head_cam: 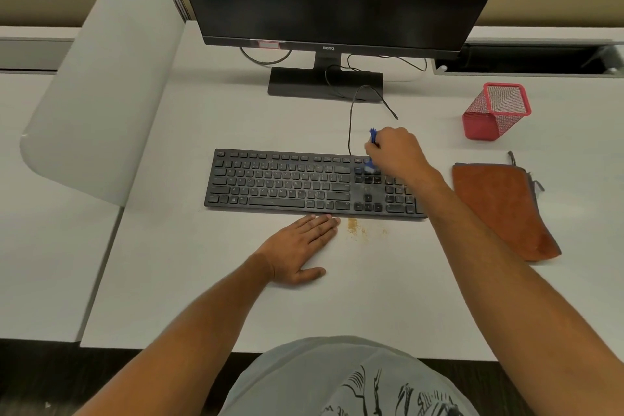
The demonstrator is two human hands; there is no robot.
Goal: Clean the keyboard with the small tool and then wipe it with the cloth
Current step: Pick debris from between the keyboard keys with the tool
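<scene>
I observe the right hand gripping the blue brush, bristles on the black keyboard at centre desk. Left hand lies flat, fingers straight, at the keyboard's six o'clock. Orange cloth sits at three o'clock.

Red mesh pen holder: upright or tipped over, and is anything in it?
Upright. The red mesh pen holder stands on its base on the desk, open rim facing up; nothing shows inside it.
</scene>
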